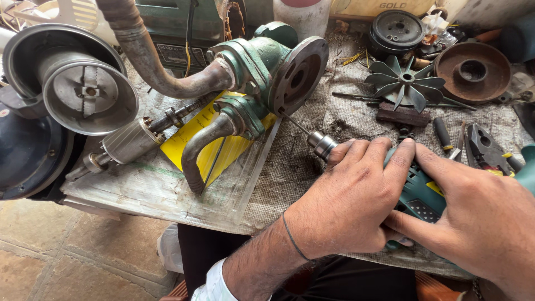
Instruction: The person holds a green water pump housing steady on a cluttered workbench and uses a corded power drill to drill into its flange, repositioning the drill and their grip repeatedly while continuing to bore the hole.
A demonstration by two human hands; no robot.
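I have both hands on the green power drill [419, 196] in the lower right of the frame: my left hand [351, 203] lies over the front of its body, fingers wrapped across the top and clasping it, and my right hand [485, 217] grips the rear, index finger stretched forward along the casing. The silver chuck [322, 145] pokes out past my left fingertips, and the thin bit [294, 125] runs up and left from it toward the rusty round flange [299, 75] of the green pump body [253, 69], which sits in the upper middle of the frame on the woven cloth [312, 161] covering the bench. The tip looks to be touching the lower edge of the flange or just short of it; I cannot tell which. To do this well I would judge that the bit should stay in line with the drill, since one this thin would bend or snap under side load, so I press along its axis and let my left hand steady the nose. The pump rests loose on its bent pipes [206, 142] over a yellow sheet [209, 147], so it may shift if I push hard. A grey fan impeller [404, 83] and a rusty disc [472, 71] lie in the upper right, pliers [484, 147] just beyond my right hand, and a finned rotor [131, 139] at centre left.
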